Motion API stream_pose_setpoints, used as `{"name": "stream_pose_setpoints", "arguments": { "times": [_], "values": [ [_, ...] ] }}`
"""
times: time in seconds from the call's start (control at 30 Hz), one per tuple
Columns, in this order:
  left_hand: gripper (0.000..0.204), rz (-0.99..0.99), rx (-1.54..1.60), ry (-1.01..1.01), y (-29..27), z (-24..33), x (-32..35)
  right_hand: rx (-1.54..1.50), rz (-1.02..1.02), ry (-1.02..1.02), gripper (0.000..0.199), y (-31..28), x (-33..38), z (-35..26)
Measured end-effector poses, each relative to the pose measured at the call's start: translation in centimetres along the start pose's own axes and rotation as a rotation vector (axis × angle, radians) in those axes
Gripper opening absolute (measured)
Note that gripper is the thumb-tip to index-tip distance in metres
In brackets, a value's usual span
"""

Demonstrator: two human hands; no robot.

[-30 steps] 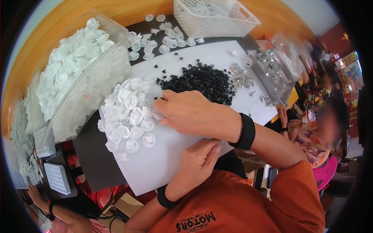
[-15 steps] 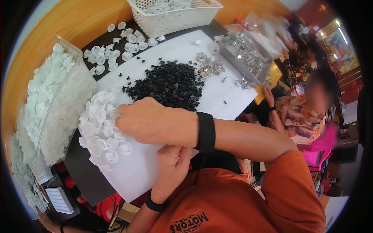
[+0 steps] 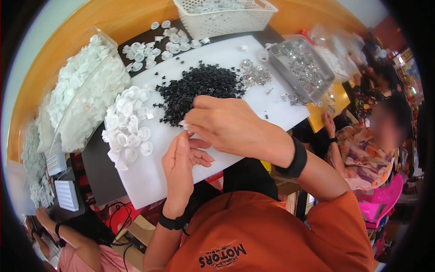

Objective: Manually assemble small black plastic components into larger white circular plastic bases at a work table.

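Observation:
My right hand (image 3: 231,124) pinches a small white plastic part (image 3: 183,123) in front of the pile of small black cross-shaped pieces (image 3: 199,88). Just below it, my left hand (image 3: 179,161) has its thumb and forefinger raised to the right hand's fingertips, the other fingers loosely curled. What lies between the left fingertips is mostly hidden. To the left of both hands is a heap of white translucent round plastic parts (image 3: 129,129) on the white sheet (image 3: 149,186). Small clear and metallic-looking pieces (image 3: 256,75) lie beyond the black pile.
A large clear bin (image 3: 86,97) of white parts stands at left. At the back is a white perforated basket (image 3: 226,22), with loose clear caps (image 3: 140,54) beside it. A grey tray (image 3: 303,68) of shiny pieces sits at right. Other people (image 3: 362,149) sit on both sides.
My right hand has moved from the white heap rightward to my left hand, bringing a small white part. The left hand has risen to meet it. The whole view has shifted a little.

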State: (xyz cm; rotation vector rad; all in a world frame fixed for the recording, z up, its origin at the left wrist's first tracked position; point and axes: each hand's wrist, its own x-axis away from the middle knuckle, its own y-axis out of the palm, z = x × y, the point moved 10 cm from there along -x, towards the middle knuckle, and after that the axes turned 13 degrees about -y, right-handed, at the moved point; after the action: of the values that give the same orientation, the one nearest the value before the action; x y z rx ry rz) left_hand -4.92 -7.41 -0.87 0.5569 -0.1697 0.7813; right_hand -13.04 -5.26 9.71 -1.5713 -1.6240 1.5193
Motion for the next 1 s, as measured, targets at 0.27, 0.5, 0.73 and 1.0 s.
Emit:
{"name": "stream_pose_setpoints", "arguments": {
  "times": [0.27, 0.5, 0.73, 1.0],
  "values": [
    [0.041, -0.067, -0.042, 0.036, 0.6, 0.3, -0.4, -0.038, 0.149, -0.013, 0.011, 0.1, 3.6, -0.8],
    [0.034, -0.042, 0.015, 0.033, -0.1, 0.3, -0.1, -0.238, 0.254, 0.016, 0.025, 1.3, 5.0, 0.3],
    [0.034, -0.044, 0.001, -0.013, -0.2, 0.2, -0.4, -0.649, 0.234, 0.197, 0.018, 2.8, 6.0, 3.8],
    [0.035, 0.008, -0.152, -0.029, 0.0, -0.1, -0.1, -0.829, 0.146, 0.264, 0.012, 4.3, 5.7, 4.4]
  ]
}}
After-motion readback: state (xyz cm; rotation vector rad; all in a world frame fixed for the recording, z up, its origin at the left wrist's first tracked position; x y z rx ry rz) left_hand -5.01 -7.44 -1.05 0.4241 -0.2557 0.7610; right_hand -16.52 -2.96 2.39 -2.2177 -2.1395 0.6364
